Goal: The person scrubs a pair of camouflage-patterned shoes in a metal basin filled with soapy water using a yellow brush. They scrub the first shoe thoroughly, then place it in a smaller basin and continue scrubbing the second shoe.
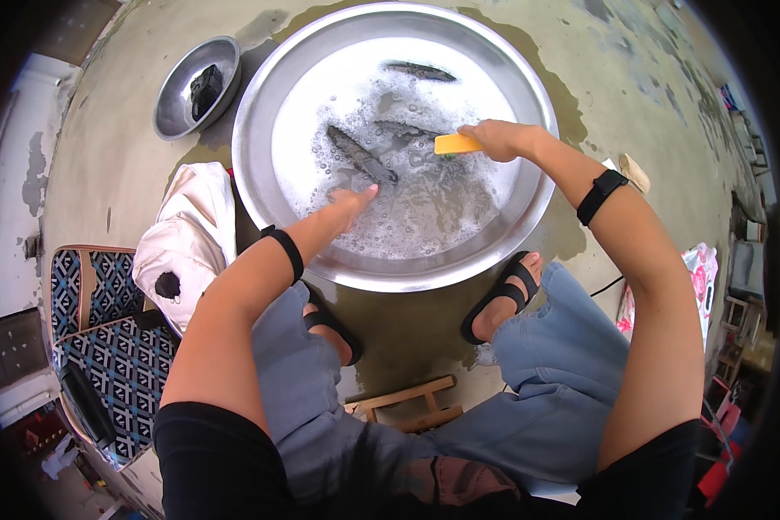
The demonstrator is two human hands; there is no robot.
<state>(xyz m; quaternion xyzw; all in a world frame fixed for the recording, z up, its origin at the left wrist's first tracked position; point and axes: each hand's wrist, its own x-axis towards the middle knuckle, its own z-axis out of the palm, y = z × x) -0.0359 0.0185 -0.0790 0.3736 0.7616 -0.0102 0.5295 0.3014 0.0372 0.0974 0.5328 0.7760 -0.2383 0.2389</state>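
Observation:
A wide metal basin (250, 147) of foamy water stands on the ground before me. Dark, wet, cloth-like pieces break the surface: a long one (355, 154) left of centre and a smaller one (420, 71) at the far side. My right hand (498, 139) is closed round a yellow scrubbing brush (457, 144) over the basin's right half; a little green shows under it. My left hand (354, 206) dips into the suds at the near end of the long dark piece. Its thumb is stretched out beside that piece, while the other fingers are hidden in the water.
A small metal bowl (170, 108) with a black bundle (205, 92) sits beyond the basin's left side. White cloth (192, 217) lies over a patterned folding seat (117, 368) to my left. A low wooden stool frame (407, 403) is between my legs. A floral bag (700, 269) is at right.

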